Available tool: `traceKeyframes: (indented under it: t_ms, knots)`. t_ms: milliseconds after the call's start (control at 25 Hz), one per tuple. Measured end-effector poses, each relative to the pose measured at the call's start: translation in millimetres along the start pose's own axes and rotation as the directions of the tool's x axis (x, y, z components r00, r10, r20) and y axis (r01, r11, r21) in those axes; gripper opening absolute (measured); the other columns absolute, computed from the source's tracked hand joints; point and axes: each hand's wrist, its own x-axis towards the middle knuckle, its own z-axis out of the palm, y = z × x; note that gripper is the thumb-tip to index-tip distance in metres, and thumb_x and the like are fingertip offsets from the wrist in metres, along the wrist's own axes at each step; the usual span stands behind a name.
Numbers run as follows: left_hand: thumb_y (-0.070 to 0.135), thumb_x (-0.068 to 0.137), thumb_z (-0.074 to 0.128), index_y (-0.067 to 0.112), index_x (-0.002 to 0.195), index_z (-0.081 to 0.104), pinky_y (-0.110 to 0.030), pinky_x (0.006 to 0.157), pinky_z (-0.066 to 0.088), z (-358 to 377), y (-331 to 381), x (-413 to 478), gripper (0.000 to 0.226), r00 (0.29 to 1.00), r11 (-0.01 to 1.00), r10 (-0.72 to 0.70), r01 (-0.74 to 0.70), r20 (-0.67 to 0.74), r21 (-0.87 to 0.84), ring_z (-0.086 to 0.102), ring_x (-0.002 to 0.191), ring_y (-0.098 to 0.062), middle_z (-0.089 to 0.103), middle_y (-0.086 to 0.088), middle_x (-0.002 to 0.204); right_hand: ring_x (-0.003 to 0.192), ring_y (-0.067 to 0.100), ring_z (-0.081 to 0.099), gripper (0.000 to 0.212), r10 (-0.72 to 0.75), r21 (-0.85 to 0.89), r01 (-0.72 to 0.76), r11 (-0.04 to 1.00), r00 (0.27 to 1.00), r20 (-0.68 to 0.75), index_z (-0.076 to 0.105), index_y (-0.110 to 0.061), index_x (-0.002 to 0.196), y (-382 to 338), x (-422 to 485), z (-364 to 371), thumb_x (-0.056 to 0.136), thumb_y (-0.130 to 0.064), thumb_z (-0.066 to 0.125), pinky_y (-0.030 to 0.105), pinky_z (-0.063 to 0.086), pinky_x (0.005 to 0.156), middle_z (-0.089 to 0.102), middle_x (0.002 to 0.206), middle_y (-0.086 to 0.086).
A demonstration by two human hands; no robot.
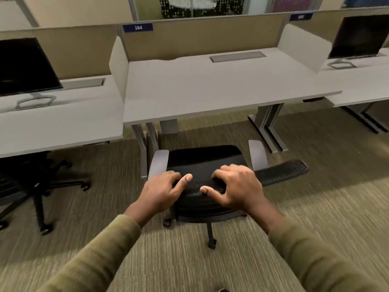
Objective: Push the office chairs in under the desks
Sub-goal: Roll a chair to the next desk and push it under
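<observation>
Both hands are on the top rim of the backrest of a black mesh office chair (206, 159) with grey armrests, just below the middle of the view. The left hand (162, 191) grips the rim at the chair's 8 o'clock side, its fingers (174, 175) curled together over the edge and the thumb stretched out along the rim toward 3 o'clock. The right hand (237, 186) grips the rim just beside it. Its fingers are likewise bent over the edge and slightly spread, and its thumb points toward 9 o'clock, so the two thumb tips lie near each other without touching. Olive knitted sleeves cover both forearms.

The chair stands on striped olive-brown carpet (315, 197), facing the pale grey middle tabletop (210, 87) at 12 o'clock. Its seat and armrests are in front of the near edge, not under it.

A blue label reading 384 (137, 27) sits on the tan partition behind this tabletop. At 9 o'clock a second grey tabletop (63, 123) carries a dark flat monitor (23, 66), with another black wheeled chair (31, 180) partly beneath it. At 2 o'clock a second dark monitor (362, 36) stands on a third desk.
</observation>
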Motion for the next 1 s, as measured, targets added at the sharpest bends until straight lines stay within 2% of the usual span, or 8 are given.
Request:
traceKeyframes:
  t_ms: [120,280,480,720,1000]
  knots:
    - [0.077,0.094,0.023,0.022,0.074,0.057,-0.033,0.055,0.036,0.2,4.9,51.6,0.068,1.000,0.999,0.016,-0.015,-0.019,0.049,0.052,0.063,-0.010,0.054,0.005,0.070,0.073,0.015,0.061,0.070,-0.039,-0.015,0.039,0.999,0.999,-0.001,0.070,-0.028,0.088,41.7,45.9,13.1,0.085,-0.086,0.032,0.034,0.048,0.066,0.065,0.080,-0.008]
    - [0.082,0.090,0.017,0.018,0.077,0.059,-0.041,0.063,0.047,0.3,-3.7,121.2,0.078,0.999,0.996,0.009,-0.005,-0.044,0.091,0.055,0.068,-0.013,0.058,0.004,0.074,0.073,0.014,0.061,0.072,-0.064,-0.020,0.064,0.998,0.998,0.008,0.071,-0.029,0.089,88.4,108.6,34.0,0.085,-0.088,0.029,0.033,0.048,0.065,0.064,0.079,-0.010]
    - [0.086,0.087,0.014,0.018,0.076,0.061,-0.042,0.064,0.050,-3.4,-28.8,203.0,0.084,0.995,0.994,-0.012,0.023,-0.097,0.110,0.055,0.066,-0.013,0.059,0.004,0.072,0.071,0.014,0.060,0.072,-0.070,-0.036,0.070,0.997,0.997,-0.009,0.069,-0.028,0.083,131.9,185.2,63.2,0.084,-0.089,0.030,0.030,0.044,0.061,0.061,0.074,-0.010]
    - [0.090,0.084,0.011,0.019,0.070,0.056,-0.036,0.059,0.039,-11.1,-66.4,285.2,0.085,0.990,0.991,-0.027,0.044,-0.136,0.124,0.053,0.062,-0.015,0.056,0.005,0.066,0.068,0.016,0.060,0.072,-0.060,-0.051,0.058,0.997,0.998,-0.030,0.068,-0.029,0.078,161.8,266.2,96.6,0.084,-0.089,0.028,0.030,0.042,0.058,0.062,0.071,-0.009]
    - [0.087,0.083,0.014,0.017,0.071,0.059,-0.036,0.058,0.041,-25.0,-104.8,353.6,0.084,0.989,0.987,-0.029,0.052,-0.148,0.155,0.054,0.062,-0.018,0.058,0.001,0.067,0.072,0.018,0.058,0.076,0.019,-0.044,-0.019,0.999,1.000,0.001,0.070,-0.027,0.084,171.2,327.0,127.5,0.086,-0.087,0.025,0.032,0.045,0.059,0.064,0.078,-0.007]
